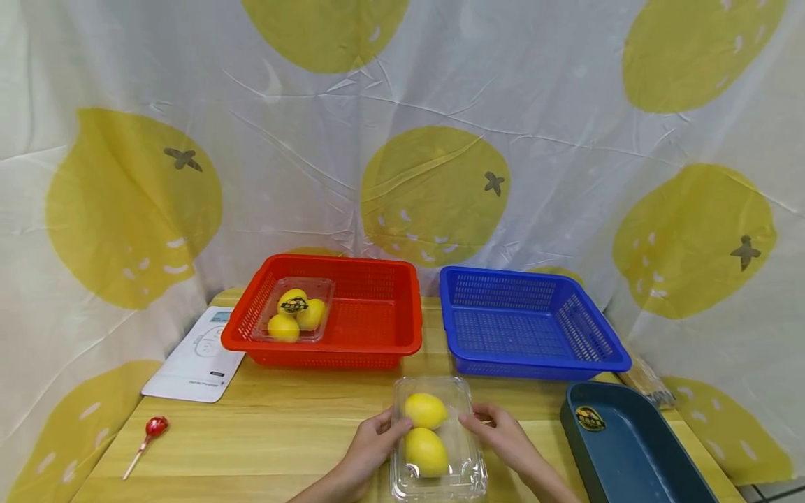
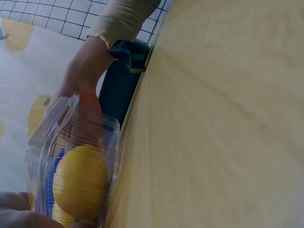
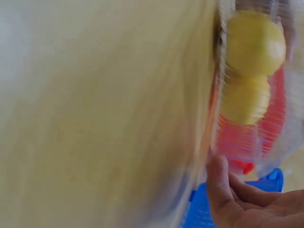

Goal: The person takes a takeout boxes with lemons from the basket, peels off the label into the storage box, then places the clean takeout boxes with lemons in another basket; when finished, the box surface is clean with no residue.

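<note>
Two lemons point(image 1: 426, 453) are lying inside a clear box point(image 1: 464, 461) at the near side of the bench point(image 1: 302, 419) in the head view, the left hand point(image 1: 376, 440) and right hand point(image 1: 501, 436) gripping its opposite sides; steadying it seems the step in hand, the next move likely calling for an even hold. The left wrist view is adding a beige sleeve point(image 2: 121, 21), unseen from the head; the right wrist view is showing the right thumb point(image 3: 218, 178) meeting the box's edge.
</note>
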Demonstrator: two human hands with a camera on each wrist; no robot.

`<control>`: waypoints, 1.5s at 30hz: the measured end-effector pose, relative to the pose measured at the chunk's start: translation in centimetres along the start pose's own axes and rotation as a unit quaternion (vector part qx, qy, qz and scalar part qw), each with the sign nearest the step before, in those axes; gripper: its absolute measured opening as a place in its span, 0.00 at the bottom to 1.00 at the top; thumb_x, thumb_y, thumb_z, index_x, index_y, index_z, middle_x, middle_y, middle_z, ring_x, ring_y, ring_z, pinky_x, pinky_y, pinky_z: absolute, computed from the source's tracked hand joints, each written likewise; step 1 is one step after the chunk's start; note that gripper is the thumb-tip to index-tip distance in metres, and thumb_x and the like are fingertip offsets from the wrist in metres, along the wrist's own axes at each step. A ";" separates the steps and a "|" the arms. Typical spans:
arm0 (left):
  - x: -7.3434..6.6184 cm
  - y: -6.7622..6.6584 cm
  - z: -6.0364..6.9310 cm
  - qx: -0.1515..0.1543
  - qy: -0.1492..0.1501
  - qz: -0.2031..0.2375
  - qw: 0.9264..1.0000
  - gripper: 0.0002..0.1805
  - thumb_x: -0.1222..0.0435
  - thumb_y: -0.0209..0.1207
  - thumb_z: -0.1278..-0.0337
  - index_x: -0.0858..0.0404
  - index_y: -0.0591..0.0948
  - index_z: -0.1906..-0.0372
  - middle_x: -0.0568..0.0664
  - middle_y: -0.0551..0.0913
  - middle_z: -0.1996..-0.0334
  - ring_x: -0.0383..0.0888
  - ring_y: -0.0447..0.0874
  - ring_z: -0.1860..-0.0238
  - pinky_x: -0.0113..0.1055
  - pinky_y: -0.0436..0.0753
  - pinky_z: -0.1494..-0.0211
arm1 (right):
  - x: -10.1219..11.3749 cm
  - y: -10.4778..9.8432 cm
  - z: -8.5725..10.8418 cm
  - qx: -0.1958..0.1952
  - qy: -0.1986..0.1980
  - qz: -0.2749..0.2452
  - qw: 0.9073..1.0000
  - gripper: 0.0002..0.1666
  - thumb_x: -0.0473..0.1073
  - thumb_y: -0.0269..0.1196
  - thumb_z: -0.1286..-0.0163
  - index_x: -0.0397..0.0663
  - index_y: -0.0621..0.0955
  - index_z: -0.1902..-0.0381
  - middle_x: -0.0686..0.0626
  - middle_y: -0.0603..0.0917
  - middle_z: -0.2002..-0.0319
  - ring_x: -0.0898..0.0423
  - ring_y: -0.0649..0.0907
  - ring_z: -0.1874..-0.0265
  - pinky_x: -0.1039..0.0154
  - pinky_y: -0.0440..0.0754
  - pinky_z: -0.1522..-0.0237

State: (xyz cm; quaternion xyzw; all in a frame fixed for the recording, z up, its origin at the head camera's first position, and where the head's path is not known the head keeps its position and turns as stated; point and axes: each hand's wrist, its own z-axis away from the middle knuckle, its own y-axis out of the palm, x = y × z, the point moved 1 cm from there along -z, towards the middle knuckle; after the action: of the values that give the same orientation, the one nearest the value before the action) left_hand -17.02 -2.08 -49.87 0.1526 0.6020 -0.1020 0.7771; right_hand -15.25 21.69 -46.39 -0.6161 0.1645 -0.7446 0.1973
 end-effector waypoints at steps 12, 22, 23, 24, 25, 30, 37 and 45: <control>0.3 0.1 0.0 0.002 0.001 0.060 0.998 0.40 0.56 0.56 0.33 0.79 0.55 0.28 0.44 0.81 0.63 0.31 0.71 0.69 0.23 0.77 0.63 | -0.6 0.6 -0.2 0.150 0.017 -0.148 0.977 0.40 0.56 0.46 0.23 0.16 0.67 0.43 0.45 0.85 0.61 0.60 0.83 0.68 0.64 0.84 0.61; 0.3 0.1 0.1 0.006 0.006 0.036 0.999 0.42 0.55 0.56 0.33 0.80 0.55 0.29 0.57 0.82 0.52 0.35 0.75 0.58 0.27 0.81 0.55 | -1.3 0.0 -0.7 0.183 -0.010 -0.137 0.974 0.34 0.55 0.45 0.22 0.23 0.73 0.49 0.46 0.84 0.62 0.58 0.82 0.68 0.65 0.83 0.62; 0.3 0.1 0.1 0.006 0.008 0.031 0.999 0.43 0.54 0.57 0.33 0.80 0.54 0.29 0.62 0.80 0.47 0.36 0.76 0.54 0.28 0.82 0.52 | -1.4 0.0 -0.8 0.184 -0.010 -0.136 0.973 0.33 0.55 0.45 0.22 0.24 0.74 0.50 0.47 0.84 0.63 0.58 0.82 0.68 0.65 0.83 0.62; 0.3 0.1 0.2 0.008 0.010 0.026 1.000 0.43 0.54 0.56 0.33 0.81 0.54 0.29 0.65 0.78 0.41 0.38 0.77 0.50 0.30 0.82 0.48 | -1.4 0.0 -0.8 0.184 -0.010 -0.136 0.973 0.33 0.55 0.45 0.22 0.25 0.74 0.51 0.48 0.84 0.63 0.58 0.82 0.68 0.65 0.83 0.62; 0.3 0.1 0.2 0.010 0.011 0.022 1.000 0.43 0.53 0.56 0.33 0.81 0.54 0.29 0.67 0.75 0.38 0.39 0.76 0.46 0.31 0.82 0.45 | -1.4 0.0 -0.9 0.184 -0.009 -0.137 0.973 0.33 0.56 0.46 0.23 0.25 0.75 0.51 0.48 0.84 0.64 0.58 0.82 0.69 0.65 0.83 0.63; 0.3 0.0 0.2 0.017 0.009 0.019 1.000 0.43 0.52 0.57 0.33 0.79 0.55 0.29 0.66 0.74 0.37 0.39 0.76 0.45 0.30 0.81 0.46 | -1.7 0.0 -0.9 0.178 -0.012 -0.140 0.974 0.33 0.55 0.47 0.23 0.25 0.75 0.50 0.47 0.84 0.64 0.58 0.83 0.69 0.64 0.83 0.62; -0.1 -0.2 0.2 0.012 0.033 -0.023 0.999 0.40 0.54 0.58 0.34 0.77 0.61 0.30 0.66 0.76 0.38 0.48 0.78 0.42 0.37 0.80 0.40 | -1.9 0.1 -0.9 0.178 -0.017 -0.136 0.974 0.32 0.55 0.46 0.22 0.26 0.75 0.51 0.48 0.84 0.63 0.57 0.82 0.67 0.64 0.83 0.61; -2.1 -1.1 -0.5 0.001 0.110 -0.163 0.980 0.43 0.55 0.62 0.39 0.80 0.60 0.31 0.73 0.65 0.33 0.68 0.67 0.34 0.52 0.74 0.35 | -2.2 0.0 -1.0 0.177 -0.007 -0.133 0.975 0.34 0.57 0.45 0.23 0.27 0.76 0.49 0.49 0.84 0.63 0.57 0.82 0.66 0.62 0.81 0.60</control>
State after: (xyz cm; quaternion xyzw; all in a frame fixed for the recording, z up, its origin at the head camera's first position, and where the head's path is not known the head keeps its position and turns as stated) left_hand -18.40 -2.99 -48.12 0.0637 0.7007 -0.2105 0.6787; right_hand -15.88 22.78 -48.43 -0.5934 -0.0550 -0.7768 0.2035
